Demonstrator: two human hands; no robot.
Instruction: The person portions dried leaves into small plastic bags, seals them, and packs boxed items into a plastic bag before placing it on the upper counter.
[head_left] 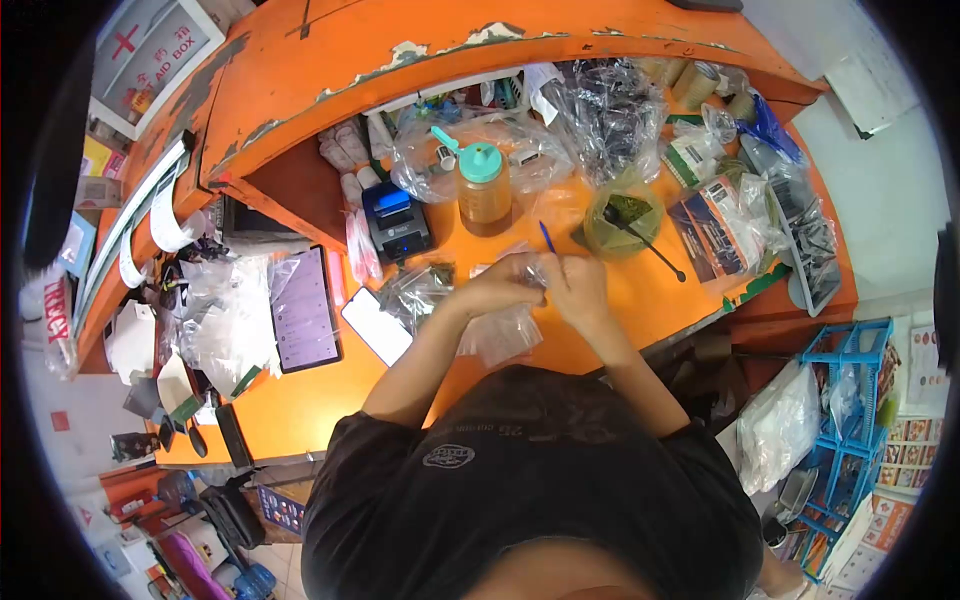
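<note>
Both hands meet over the orange desk (640,290) in the head view. My left hand (505,283) has its fingers closed on a small clear plastic bag (537,272). Pressed close beside it, my right hand (577,290) is closed too; what it pinches is too small to make out. A blue pen (546,236) points up just above the right hand. Under the hands lie more clear plastic bags (503,337). Behind them stands a bottle with a turquoise lid (482,165).
A bagged green container (622,222) with a black-handled spoon stands at the right. Left are a white-screened phone (377,327), a tablet (306,310) and a small black printer (396,222). Plastic-wrapped goods (611,110) fill the shelf; a blue rack (850,400) stands right.
</note>
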